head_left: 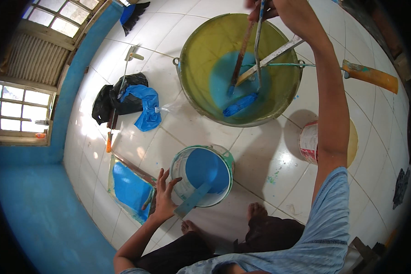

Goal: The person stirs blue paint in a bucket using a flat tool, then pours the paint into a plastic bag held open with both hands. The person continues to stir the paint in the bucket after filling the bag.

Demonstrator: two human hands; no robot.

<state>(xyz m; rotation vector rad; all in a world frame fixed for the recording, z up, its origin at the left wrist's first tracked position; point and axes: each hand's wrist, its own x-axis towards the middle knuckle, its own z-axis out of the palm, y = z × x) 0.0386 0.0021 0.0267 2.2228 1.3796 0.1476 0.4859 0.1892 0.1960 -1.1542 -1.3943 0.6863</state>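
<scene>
My right hand (266,10) is at the far rim of a large yellowish basin (194,68), its fingers closed around the upper end of a brown stick (243,52) whose tip dips into pale blue liquid. A paint roller (240,105) with a blue sleeve lies in the basin; its wire frame rises past my right hand. My left hand (165,196), fingers spread, is against the left side of a white bucket (180,185) of blue paint (208,169). A flat blue-stained stick (192,200) leans out over the bucket's near rim, beside this hand.
An orange-handled tool (370,76) and a pale stick (278,54) extend over the basin's right rim. To the left lie black and blue plastic bags (146,102) and a blue paint tray (130,185). Another bucket (308,142) stands right, partly behind my arm.
</scene>
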